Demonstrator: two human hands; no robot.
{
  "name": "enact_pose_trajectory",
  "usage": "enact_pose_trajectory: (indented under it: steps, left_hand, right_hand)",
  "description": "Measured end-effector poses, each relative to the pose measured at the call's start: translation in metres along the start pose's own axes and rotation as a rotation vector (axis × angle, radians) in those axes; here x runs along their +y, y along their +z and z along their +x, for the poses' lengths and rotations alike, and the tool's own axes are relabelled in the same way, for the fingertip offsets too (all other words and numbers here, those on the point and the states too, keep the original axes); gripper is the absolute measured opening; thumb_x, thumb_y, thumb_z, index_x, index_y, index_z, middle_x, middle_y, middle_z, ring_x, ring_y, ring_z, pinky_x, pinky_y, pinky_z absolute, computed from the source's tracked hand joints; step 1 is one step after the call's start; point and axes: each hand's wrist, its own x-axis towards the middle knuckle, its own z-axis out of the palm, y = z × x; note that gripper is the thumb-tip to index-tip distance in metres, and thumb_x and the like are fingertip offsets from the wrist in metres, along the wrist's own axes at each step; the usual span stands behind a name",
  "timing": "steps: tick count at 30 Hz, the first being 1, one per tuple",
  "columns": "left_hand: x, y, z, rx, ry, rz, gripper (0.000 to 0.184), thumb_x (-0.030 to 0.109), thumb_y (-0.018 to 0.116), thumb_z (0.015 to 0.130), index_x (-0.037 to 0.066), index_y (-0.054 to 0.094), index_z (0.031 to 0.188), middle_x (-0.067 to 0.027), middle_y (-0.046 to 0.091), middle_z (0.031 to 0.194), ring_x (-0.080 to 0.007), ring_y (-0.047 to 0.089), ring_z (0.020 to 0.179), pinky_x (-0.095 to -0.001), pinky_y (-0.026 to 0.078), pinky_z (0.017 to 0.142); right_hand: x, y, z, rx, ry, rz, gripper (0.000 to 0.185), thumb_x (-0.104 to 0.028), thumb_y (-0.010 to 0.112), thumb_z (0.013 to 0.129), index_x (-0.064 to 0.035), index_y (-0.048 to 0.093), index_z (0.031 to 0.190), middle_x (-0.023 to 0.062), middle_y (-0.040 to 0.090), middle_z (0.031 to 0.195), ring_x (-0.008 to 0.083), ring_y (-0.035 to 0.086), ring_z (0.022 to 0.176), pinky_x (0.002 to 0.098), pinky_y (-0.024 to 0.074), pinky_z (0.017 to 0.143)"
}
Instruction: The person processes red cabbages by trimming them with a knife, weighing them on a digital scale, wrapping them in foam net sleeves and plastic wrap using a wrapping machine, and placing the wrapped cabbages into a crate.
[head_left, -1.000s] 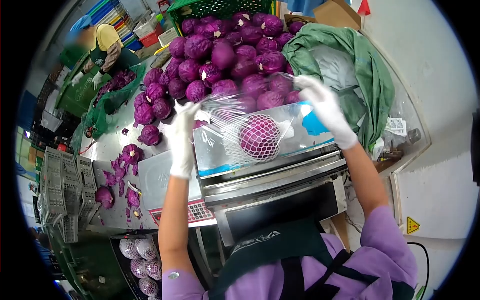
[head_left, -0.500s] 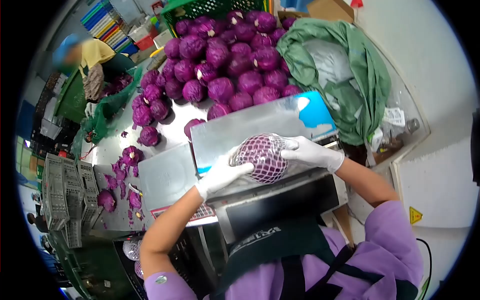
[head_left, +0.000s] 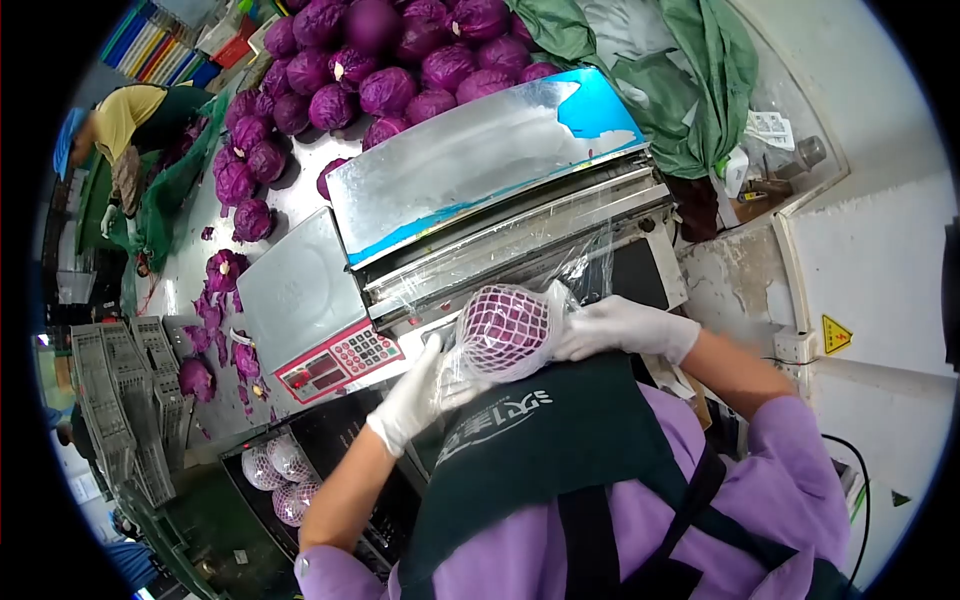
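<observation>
A red cabbage (head_left: 508, 325) in a white foam net, with clear film around it, sits between my gloved hands close to the apron. My left hand (head_left: 418, 392) cups its lower left side, fingers partly hidden beneath it. On the other side, my right hand (head_left: 622, 330) closes on the cabbage's right edge, where the film bunches up. Clear film (head_left: 590, 265) also stretches behind the cabbage across the wrapping machine (head_left: 490, 160), which has a metal top with a blue patch. Left of the machine stands a scale (head_left: 300, 290) with a red keypad panel.
Loose red cabbages (head_left: 390, 92) are heaped at the back of the table. Trimmed leaves (head_left: 210, 315) lie at the left. Several netted cabbages (head_left: 285, 470) rest in a black crate below. A co-worker (head_left: 130, 130) bends over green netting. A green sack (head_left: 690, 90) lies back right.
The netted cabbage has come off the machine's top toward my body, held by both hands. My view has shifted, showing more of the machine's front, the scale and the crate below.
</observation>
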Motion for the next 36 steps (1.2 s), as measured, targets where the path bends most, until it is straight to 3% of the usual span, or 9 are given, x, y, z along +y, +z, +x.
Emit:
enact_pose_trajectory:
  steps: [7, 11, 14, 20, 24, 28, 31, 34, 36]
  left_hand:
    - [-0.072, -0.060, -0.017, 0.464, 0.442, 0.216, 0.015, 0.002, 0.071, 0.087, -0.001, 0.069, 0.101, -0.0092, 0.071, 0.101, -0.0142, 0.066, 0.095, -0.0281, 0.052, 0.088]
    - [-0.073, -0.051, 0.006, 0.462, 0.834, -0.120, 0.013, 0.015, 0.058, 0.098, 0.007, 0.061, 0.089, -0.0030, 0.064, 0.083, -0.0121, 0.060, 0.075, -0.0284, 0.049, 0.074]
    - [-0.054, -0.006, 0.002, 0.467, 0.879, -0.435, 0.016, 0.022, 0.056, 0.100, 0.011, 0.053, 0.090, 0.0007, 0.054, 0.077, -0.0091, 0.051, 0.067, -0.0263, 0.043, 0.063]
    - [-0.071, -0.040, -0.045, 0.548, 0.779, -0.679, 0.015, 0.026, 0.054, 0.101, 0.013, 0.053, 0.095, 0.0039, 0.053, 0.078, -0.0033, 0.046, 0.059, -0.0195, 0.029, 0.043]
    - [-0.120, -0.116, -0.052, 0.288, 0.772, -0.583, 0.015, 0.025, 0.056, 0.101, 0.014, 0.055, 0.091, 0.0061, 0.054, 0.073, -0.0038, 0.046, 0.055, -0.0189, 0.030, 0.044]
    - [-0.115, -0.132, -0.003, 0.760, 0.705, -0.406, 0.025, 0.023, 0.060, 0.098, 0.015, 0.054, 0.075, 0.0078, 0.045, 0.065, -0.0023, 0.040, 0.051, -0.0212, 0.028, 0.044]
    - [-0.105, -0.133, 0.057, 1.051, 0.781, -0.151, 0.019, 0.015, 0.061, 0.096, 0.002, 0.064, 0.082, -0.0006, 0.062, 0.075, -0.0098, 0.058, 0.068, -0.0258, 0.048, 0.063]
    - [-0.182, -0.233, 0.144, 0.359, 0.919, -0.670, 0.041, 0.038, 0.047, 0.101, 0.002, 0.062, 0.114, -0.0141, 0.067, 0.106, -0.0202, 0.063, 0.098, -0.0354, 0.052, 0.087]
    - [-0.182, -0.215, 0.143, 0.442, 0.969, 0.383, 0.050, 0.044, 0.037, 0.102, 0.005, 0.053, 0.129, -0.0158, 0.060, 0.125, -0.0257, 0.056, 0.118, -0.0406, 0.047, 0.100]
  right_hand:
    - [0.006, -0.001, -0.022, 0.583, -0.833, -0.500, 0.010, -0.002, 0.065, 0.088, 0.0055, 0.070, 0.092, 0.0113, 0.070, 0.100, 0.0168, 0.066, 0.094, 0.0268, 0.0507, 0.085]
    - [-0.009, 0.017, -0.003, 0.654, -0.966, -0.390, 0.009, -0.002, 0.060, 0.093, 0.0040, 0.066, 0.091, 0.0080, 0.068, 0.084, 0.0134, 0.065, 0.077, 0.0248, 0.0513, 0.073]
    - [-0.011, 0.026, 0.027, 0.807, -0.880, -0.186, 0.014, -0.009, 0.060, 0.096, -0.0012, 0.063, 0.086, -0.0025, 0.055, 0.064, 0.0024, 0.048, 0.053, 0.0204, 0.0377, 0.049]
    - [-0.003, 0.034, 0.027, 0.940, -0.780, -0.247, 0.020, -0.014, 0.067, 0.092, -0.0017, 0.066, 0.076, -0.0050, 0.051, 0.056, 0.0004, 0.041, 0.050, 0.0208, 0.0318, 0.045]
    - [0.007, 0.049, 0.047, 0.872, -0.521, -0.282, 0.024, -0.019, 0.066, 0.092, -0.0011, 0.067, 0.076, -0.0020, 0.051, 0.054, 0.0033, 0.044, 0.044, 0.0238, 0.0338, 0.040]
    - [0.029, 0.055, 0.104, 0.870, -0.742, -0.805, 0.018, -0.027, 0.066, 0.089, -0.0094, 0.070, 0.087, 0.0061, 0.065, 0.067, 0.0245, 0.064, 0.061, 0.0318, 0.0483, 0.054]
    - [0.032, 0.077, 0.147, 0.803, -1.036, -1.556, 0.016, -0.020, 0.064, 0.083, -0.0143, 0.068, 0.098, 0.0065, 0.062, 0.068, 0.0219, 0.065, 0.061, 0.0332, 0.0515, 0.057]
    - [0.044, 0.116, 0.187, 0.704, -1.001, -1.472, 0.007, -0.021, 0.061, 0.084, -0.0153, 0.061, 0.089, 0.0048, 0.066, 0.072, 0.0244, 0.067, 0.064, 0.0366, 0.0527, 0.053]
    - [0.047, 0.128, 0.204, 0.612, -0.953, -1.451, 0.010, -0.020, 0.059, 0.087, -0.0151, 0.064, 0.095, 0.0052, 0.068, 0.077, 0.0241, 0.068, 0.067, 0.0351, 0.0540, 0.057]
